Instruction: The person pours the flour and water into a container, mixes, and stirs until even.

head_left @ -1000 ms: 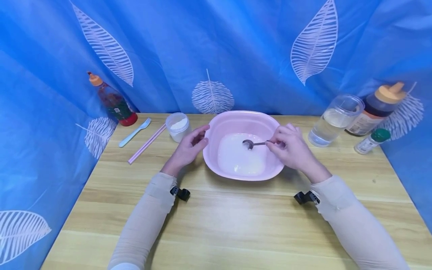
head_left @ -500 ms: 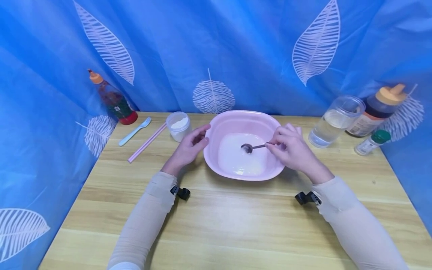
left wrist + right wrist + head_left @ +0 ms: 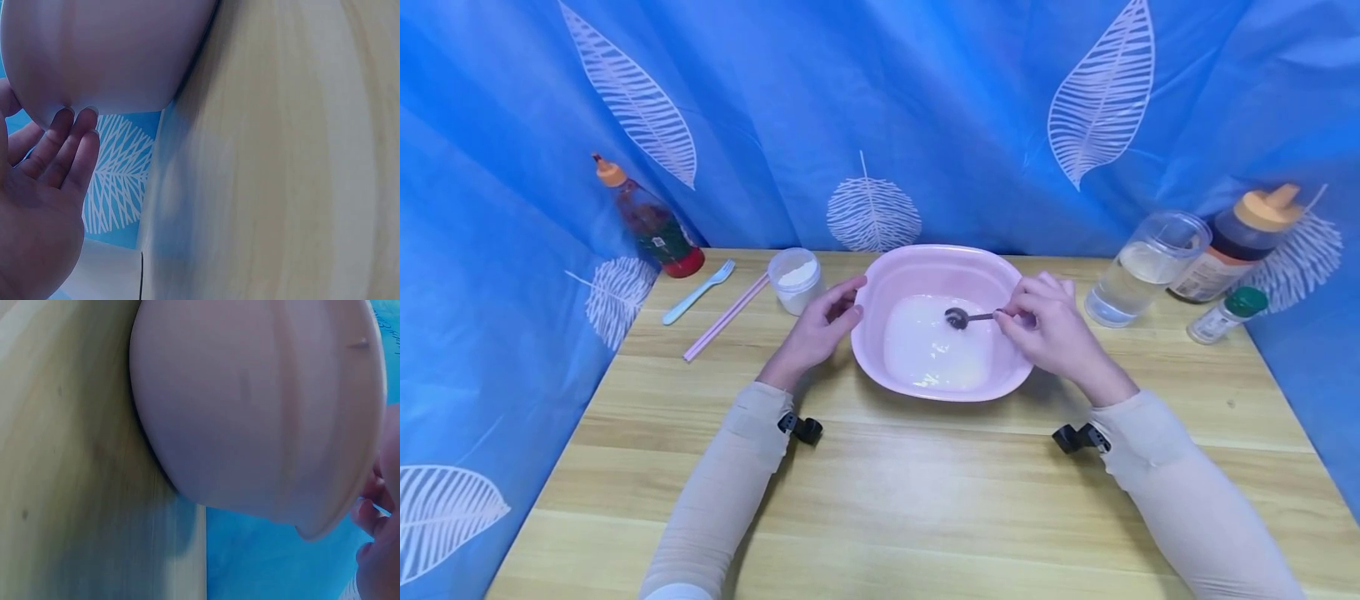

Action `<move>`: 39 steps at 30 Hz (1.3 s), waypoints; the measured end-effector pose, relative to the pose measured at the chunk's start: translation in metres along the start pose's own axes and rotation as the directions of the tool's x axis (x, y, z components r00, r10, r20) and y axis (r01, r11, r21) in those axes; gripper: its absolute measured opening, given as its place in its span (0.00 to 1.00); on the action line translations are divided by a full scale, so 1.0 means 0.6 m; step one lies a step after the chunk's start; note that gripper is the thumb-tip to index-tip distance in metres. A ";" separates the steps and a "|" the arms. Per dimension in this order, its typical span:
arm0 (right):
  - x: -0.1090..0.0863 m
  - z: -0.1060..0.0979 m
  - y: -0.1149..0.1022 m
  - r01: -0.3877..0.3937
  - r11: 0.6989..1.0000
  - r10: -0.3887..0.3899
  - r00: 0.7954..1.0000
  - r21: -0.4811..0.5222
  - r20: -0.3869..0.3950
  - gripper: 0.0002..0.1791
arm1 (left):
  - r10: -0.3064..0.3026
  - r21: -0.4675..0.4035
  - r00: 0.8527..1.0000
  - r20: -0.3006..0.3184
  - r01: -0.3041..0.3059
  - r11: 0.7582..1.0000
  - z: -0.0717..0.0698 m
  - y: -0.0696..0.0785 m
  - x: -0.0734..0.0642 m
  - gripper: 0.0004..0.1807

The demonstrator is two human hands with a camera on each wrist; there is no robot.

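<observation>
Pinching spoon (image 3: 957, 318) by handle w/ R hand (image 3: 1048, 323), prob. for fine ctrl, over/in (can't tell) white liq. (image 3: 917, 358) in basin (image 3: 940, 277) btwn hands; gripping basin's rim w/ L hand (image 3: 818, 327), prob. vs. sliding.

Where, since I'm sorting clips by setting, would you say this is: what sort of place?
Probably a staged tabletop corner, perhaps for recording, rather than a working kitchen. Blue leaf-print sheeting hangs behind and at the sides of a wood-grain table, and a pink basin stands on it.
</observation>
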State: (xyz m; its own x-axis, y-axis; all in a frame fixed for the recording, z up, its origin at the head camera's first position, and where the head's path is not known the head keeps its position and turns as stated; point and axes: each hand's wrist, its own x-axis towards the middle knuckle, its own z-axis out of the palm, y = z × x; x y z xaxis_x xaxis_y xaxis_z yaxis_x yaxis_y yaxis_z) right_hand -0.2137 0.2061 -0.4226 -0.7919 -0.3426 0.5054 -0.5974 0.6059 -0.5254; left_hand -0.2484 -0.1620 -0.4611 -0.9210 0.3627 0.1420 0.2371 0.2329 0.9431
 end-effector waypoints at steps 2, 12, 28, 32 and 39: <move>0.001 0.001 -0.001 -0.015 1.000 0.015 1.000 0.006 0.000 0.10 | 0.005 -0.001 1.000 0.001 -0.005 1.000 0.000 0.001 0.000 0.30; 0.004 0.002 -0.002 0.006 1.000 -0.006 1.000 0.011 0.008 0.11 | 0.016 -0.005 1.000 -0.004 -0.016 1.000 -0.003 0.000 0.001 0.29; 0.000 -0.004 -0.002 -0.101 0.993 0.099 0.995 0.066 0.019 0.14 | -0.007 -0.003 1.000 -0.001 0.007 1.000 -0.003 -0.002 0.000 0.29; 0.001 -0.004 -0.003 -0.110 0.992 0.109 0.994 0.069 0.020 0.14 | -0.008 -0.004 1.000 0.001 0.008 1.000 -0.003 -0.002 0.001 0.29; 0.003 -0.003 -0.001 -0.137 0.988 0.136 0.991 0.070 0.020 0.14 | 0.000 0.003 1.000 0.001 0.000 1.000 -0.002 0.000 0.002 0.29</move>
State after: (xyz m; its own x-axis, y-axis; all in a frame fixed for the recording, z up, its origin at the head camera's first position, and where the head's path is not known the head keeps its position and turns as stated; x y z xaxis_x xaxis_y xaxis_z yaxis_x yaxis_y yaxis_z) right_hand -0.2144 0.2062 -0.4202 -0.8682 -0.2713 0.4155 -0.4906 0.5953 -0.6364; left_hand -0.2496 -0.1625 -0.4605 -0.9206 0.3639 0.1420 0.2382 0.2350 0.9423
